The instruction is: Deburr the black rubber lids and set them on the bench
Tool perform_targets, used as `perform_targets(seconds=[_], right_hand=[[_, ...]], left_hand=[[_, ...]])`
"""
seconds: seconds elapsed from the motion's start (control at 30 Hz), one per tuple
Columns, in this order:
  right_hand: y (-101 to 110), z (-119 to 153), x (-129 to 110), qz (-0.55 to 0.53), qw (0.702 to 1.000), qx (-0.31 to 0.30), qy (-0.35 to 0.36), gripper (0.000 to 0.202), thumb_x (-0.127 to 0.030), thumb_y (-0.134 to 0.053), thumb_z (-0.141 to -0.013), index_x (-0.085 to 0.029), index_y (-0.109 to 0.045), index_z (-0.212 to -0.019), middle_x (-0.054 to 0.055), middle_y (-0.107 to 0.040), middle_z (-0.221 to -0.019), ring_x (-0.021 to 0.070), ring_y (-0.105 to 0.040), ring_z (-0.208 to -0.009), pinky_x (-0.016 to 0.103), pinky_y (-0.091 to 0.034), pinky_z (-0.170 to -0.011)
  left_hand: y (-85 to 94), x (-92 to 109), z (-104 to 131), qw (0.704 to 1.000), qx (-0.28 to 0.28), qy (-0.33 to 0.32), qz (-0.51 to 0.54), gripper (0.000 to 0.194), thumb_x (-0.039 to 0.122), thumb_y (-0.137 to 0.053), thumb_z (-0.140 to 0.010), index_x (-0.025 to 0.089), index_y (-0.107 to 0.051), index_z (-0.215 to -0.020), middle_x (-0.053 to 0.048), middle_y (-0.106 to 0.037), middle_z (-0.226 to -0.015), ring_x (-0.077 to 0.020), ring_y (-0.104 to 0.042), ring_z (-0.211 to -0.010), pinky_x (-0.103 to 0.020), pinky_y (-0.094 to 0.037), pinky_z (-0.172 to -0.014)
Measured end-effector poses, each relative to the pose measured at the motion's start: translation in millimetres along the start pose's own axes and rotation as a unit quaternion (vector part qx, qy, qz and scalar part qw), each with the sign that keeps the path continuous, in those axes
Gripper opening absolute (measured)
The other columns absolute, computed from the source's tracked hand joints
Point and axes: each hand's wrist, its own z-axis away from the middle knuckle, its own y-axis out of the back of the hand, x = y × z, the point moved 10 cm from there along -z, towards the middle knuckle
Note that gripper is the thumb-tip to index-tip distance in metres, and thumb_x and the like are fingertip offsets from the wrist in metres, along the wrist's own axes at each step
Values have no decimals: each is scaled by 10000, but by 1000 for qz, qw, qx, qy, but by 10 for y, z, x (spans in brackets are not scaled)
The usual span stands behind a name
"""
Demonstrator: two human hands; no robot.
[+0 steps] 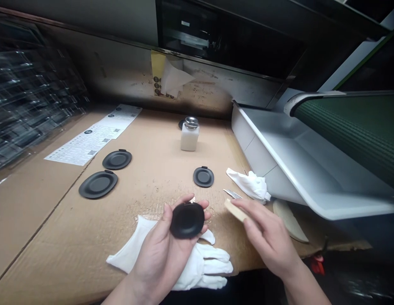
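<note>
In the palm of my left hand rests a rounded black plastic lid, with the fingers curled round its edge. My right hand, to its right, pinches a cream-coloured flat block; whether it is sponge or something firmer I cannot tell. Block and lid are apart. Beneath my left hand lies a white glove. Just beyond my right hand are a thin metal tool, perhaps tweezers or a blade, and a crumpled white cloth. Ahead sits a similar black lid with a small tab.
Two more black lids lie left on the cardboard. A white pump bottle stands at the back, partly covering another dark piece. Printed label sheets lie left, near stacked clear trays. A grey bin and green conveyor belt border the right.
</note>
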Motion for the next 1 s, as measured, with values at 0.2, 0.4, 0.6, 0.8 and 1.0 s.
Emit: perform_targets(seconds=[0.2, 0.4, 0.6, 0.8, 1.0], right_hand=[[-74, 42, -629, 7, 986, 88, 144, 337, -116, -536, -798, -169, -540, -1131, 93, -601, -980, 170, -570, -871, 258, -496, -731], [-286, -88, -696, 45, 982, 58, 177, 260, -95, -558, -770, -199, -634, -995, 38, -545, -714, 129, -452, -659, 236, -413, -551], [-152, -361, -628, 64, 984, 65, 154, 191, -131, -521, -812, -184, -674, -913, 36, -541, -680, 120, -431, -638, 242, -394, -566], [-302, -67, -743, 8, 988, 30, 150, 220, -99, -536, -773, -174, -662, -937, 34, -525, -657, 128, -442, -635, 233, -379, -527], [-199, -385, -461, 28, 992, 41, 116, 218, -146, -564, -776, -213, -655, -963, 25, -572, -752, 132, -503, -698, 252, -441, -622]], left_hand=[[44, -7, -1, 1000, 18, -16, -6, 381, 390, -400, -883, 108, -610, -1030, -192, -642, -1108, -289, -535, -1126, -417, -367, -990], [18, 30, -16, 998, 8, -40, -44, 369, 391, -419, -878, 108, -610, -1019, -169, -632, -1128, -285, -513, -1144, -421, -361, -1000], [97, 44, -19, 997, 43, -44, -53, 309, 360, -452, -871, 151, -616, -1028, -100, -637, -1114, -255, -514, -1135, -387, -390, -984], [85, 7, -21, 998, 38, -25, -41, 353, 387, -453, -864, 110, -625, -999, -160, -642, -1102, -279, -546, -1098, -396, -421, -955], [31, 57, -16, 996, 48, -38, -64, 285, 332, -486, -858, 135, -630, -1004, -110, -646, -1097, -258, -555, -1087, -384, -452, -936]])
